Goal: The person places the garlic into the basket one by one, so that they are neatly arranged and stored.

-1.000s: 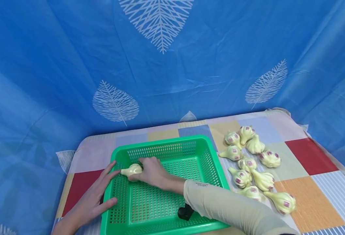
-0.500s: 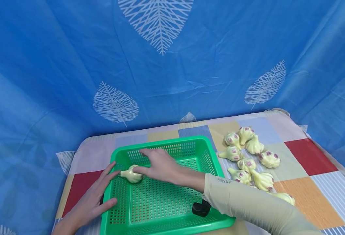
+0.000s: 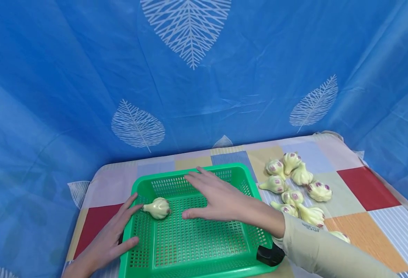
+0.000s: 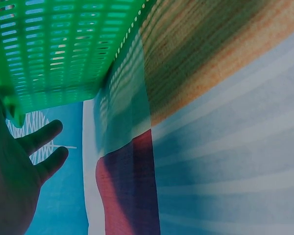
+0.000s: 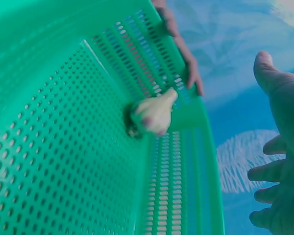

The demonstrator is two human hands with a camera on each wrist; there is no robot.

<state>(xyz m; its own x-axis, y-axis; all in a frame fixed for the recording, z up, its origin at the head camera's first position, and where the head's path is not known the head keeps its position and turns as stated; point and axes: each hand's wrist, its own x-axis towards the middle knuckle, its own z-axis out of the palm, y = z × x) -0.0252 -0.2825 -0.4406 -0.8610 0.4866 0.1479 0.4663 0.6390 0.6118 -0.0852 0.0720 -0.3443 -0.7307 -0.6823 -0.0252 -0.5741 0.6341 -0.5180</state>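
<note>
A single garlic bulb (image 3: 158,208) lies inside the green plastic basket (image 3: 197,270), against its left wall, with the stem toward the rim. My left hand (image 3: 111,235) rests on the basket's left rim, fingers extended, the fingertips close to the garlic's stem. Over the basket hovers my right hand (image 3: 221,197), holding nothing, its fingers spread and the thumb apart. The right wrist view shows the same garlic bulb (image 5: 154,113) in the basket's corner and my right hand (image 5: 284,161) clear of it. In the left wrist view, two fingers of my left hand (image 4: 14,181) stick out beside the basket.
Several garlic bulbs (image 3: 292,197) with purple marks lie in a loose group on the patchwork tablecloth (image 3: 360,185), right of the basket. My right sleeve partly covers one. A blue curtain (image 3: 204,96) with white leaf prints hangs behind the table.
My right hand has let go of the garlic bulb at the basket's left side and moved right, its fingers opening out. The left hand has stayed at the rim.
</note>
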